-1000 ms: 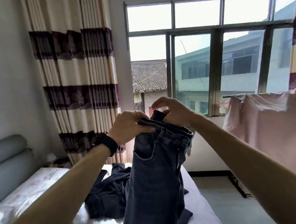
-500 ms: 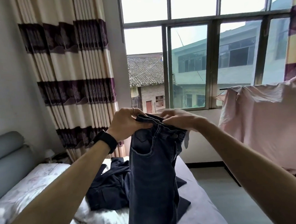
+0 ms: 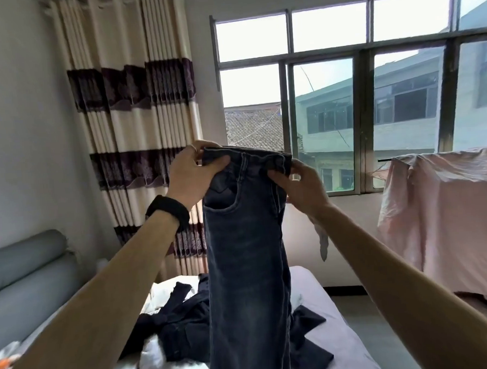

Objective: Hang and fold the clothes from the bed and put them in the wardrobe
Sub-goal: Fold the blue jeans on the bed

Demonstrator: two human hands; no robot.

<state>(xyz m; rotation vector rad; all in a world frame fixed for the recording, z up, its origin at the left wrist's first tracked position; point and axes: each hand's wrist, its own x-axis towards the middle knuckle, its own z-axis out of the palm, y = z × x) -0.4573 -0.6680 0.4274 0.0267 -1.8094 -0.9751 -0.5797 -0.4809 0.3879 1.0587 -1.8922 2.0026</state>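
Starting at your eight o'clock, the grey padded headboard (image 3: 21, 269) runs along the wall, and the cream curtain with dark purple bands (image 3: 138, 133) hangs above it toward eleven o'clock. Your left hand (image 3: 192, 178), with a black wristband (image 3: 169, 210) on the wrist, is raised near the middle of the view. Its thumb lies on the front of the waistband and its fingers curl over the top edge, so it pinches the left corner of the dark blue jeans (image 3: 246, 254). The jeans hang straight down from the waistband with a pocket toward you and the legs together. They drop toward six o'clock past the bottom edge of the view, in the air above the bed (image 3: 327, 298). Behind them, at seven o'clock, a crumpled dark navy garment (image 3: 182, 328) lies on the pale bedding, and part of it shows at five o'clock of the jeans. Your right hand (image 3: 298, 184) sits at three o'clock of the waistband, thumb on the front near the zip and fingers wrapped behind, pinching the right corner. The two hands are apart, with the waistband held flat between them. Toward one o'clock, the metal-framed window (image 3: 359, 107) shows a tiled roof and a pale building. At your three o'clock a pink cloth (image 3: 447, 216) is draped over a rail, well apart from the jeans.
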